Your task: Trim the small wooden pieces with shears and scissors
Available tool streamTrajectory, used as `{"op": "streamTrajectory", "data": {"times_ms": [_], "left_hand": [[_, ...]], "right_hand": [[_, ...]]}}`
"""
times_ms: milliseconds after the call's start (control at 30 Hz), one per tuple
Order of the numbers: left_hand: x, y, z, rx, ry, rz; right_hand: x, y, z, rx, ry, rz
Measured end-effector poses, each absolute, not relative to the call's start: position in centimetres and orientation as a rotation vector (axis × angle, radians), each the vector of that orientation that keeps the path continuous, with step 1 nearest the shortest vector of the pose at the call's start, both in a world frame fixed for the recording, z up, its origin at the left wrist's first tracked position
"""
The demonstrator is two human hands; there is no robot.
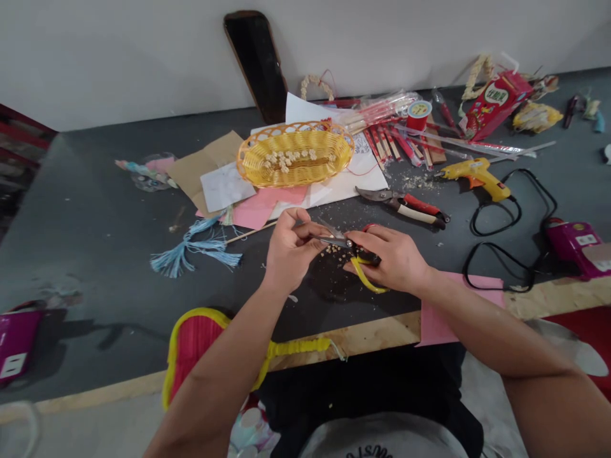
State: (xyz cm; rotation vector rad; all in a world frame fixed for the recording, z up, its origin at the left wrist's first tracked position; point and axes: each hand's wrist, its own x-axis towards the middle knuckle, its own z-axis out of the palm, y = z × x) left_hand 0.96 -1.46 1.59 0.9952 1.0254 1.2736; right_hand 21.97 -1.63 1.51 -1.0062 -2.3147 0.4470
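My right hand (pixel 401 257) is closed round the handles of a pair of scissors (pixel 338 242), one yellow loop showing below the fingers. Their blades point left, to the fingertips of my left hand (pixel 290 251). That hand is closed in a pinch; what is in it is too small to make out. Small pale cut bits (pixel 334 256) lie on the dark table just under the blades. Beyond my hands stands a yellow woven basket (pixel 305 180) holding several cream, flower-like pieces (pixel 285 159).
Pruning shears (pixel 411 208) and a yellow glue gun (pixel 480 178) with its cord lie to the right. A blue tassel (pixel 195 251) lies left. Behind are a leaning phone (pixel 258 63), a thread spool (pixel 418 116) and a red drink carton (pixel 496 105). Pink paper (pixel 439 321) overhangs the front edge.
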Motion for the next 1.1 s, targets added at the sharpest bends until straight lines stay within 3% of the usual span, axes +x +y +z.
{"op": "streamTrajectory", "data": {"times_ms": [600, 867, 1100], "left_hand": [[0.80, -1.64, 1.48, 1.138, 1.202, 1.251], [1.16, -1.75, 1.72, 1.057, 1.174, 1.280], [1.10, -1.58, 1.77, 1.026, 1.177, 1.263]], "right_hand": [[22.27, -1.82, 1.09, -1.073, -2.432, 0.248], [22.23, -1.67, 1.21, -1.164, -2.296, 0.483], [21.93, -1.65, 1.40, -1.076, -2.368, 0.327]]}}
